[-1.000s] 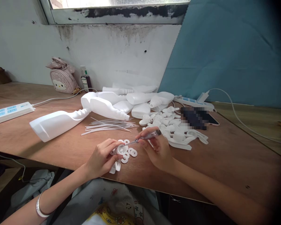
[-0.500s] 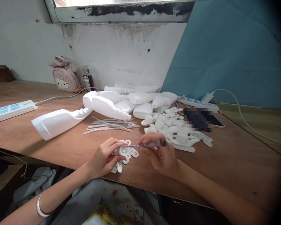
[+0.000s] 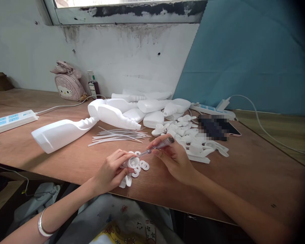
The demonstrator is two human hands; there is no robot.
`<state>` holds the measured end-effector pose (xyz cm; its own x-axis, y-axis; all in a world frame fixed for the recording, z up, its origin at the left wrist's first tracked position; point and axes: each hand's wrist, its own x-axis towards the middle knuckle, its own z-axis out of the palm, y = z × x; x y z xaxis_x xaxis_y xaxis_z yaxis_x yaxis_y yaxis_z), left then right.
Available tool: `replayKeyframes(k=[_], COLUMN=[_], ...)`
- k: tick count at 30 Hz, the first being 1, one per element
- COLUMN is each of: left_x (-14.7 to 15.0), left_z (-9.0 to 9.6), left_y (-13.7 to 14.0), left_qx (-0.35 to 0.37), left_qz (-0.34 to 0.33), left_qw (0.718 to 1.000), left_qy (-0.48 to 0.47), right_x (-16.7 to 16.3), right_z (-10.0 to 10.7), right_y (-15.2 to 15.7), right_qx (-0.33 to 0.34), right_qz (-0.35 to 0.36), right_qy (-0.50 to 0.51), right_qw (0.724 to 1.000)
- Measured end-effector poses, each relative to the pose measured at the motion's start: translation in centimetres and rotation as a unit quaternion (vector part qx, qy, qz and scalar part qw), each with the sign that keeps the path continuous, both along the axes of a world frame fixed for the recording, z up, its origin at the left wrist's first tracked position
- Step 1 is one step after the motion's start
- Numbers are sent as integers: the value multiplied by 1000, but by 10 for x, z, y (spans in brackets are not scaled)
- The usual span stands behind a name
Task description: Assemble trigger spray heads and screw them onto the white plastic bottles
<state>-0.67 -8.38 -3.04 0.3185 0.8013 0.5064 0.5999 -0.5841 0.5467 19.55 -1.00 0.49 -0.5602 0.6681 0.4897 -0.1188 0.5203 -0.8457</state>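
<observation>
White cup-shaped piece (image 3: 133, 164) is pinched in left hand (image 3: 111, 171); right hand (image 3: 178, 160) grips screwdriver (image 3: 164, 143).
Brown tabletop (image 3: 239, 179) bears bottles (image 3: 117, 116) at twelve o'clock; blue sheet (image 3: 249, 51) hangs at two.

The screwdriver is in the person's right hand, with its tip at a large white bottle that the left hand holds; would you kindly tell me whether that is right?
Not quite: the head view shows the left hand holding a small round white plastic cap, not a large bottle. The screwdriver is indeed in the right hand, its tip at that cap.
</observation>
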Motion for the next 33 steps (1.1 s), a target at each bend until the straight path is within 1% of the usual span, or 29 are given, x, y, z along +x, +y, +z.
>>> replayKeyframes(k=[6,12,17,22,24,27,31,33], left_x=[0,0,0,0,0,-1,-1,-1], left_z=[1,-2,-2,-2,-3,-3,-3,-3], left_y=[1,2,3,2,2,2,3,3], left_qx=[-3,3,23,18,12,3,-4,-4], left_qz=[6,-36,-41,-45,-45,-41,-36,-37], left_qw=[1000,999,999,998,998,999,999,999], left_qy=[-4,1,25,37,36,29,21,23], right_x=[0,2,5,3,3,2,3,4], right_z=[0,0,3,2,0,-2,0,1], right_y=[2,11,14,20,21,17,8,5], right_qx=[-32,-59,-79,-128,-138,-106,-9,19], right_qz=[-11,-10,5,6,4,-8,-17,-11], right_qy=[2,13,7,0,2,7,-11,-22], right_qw=[999,998,997,992,990,994,1000,1000])
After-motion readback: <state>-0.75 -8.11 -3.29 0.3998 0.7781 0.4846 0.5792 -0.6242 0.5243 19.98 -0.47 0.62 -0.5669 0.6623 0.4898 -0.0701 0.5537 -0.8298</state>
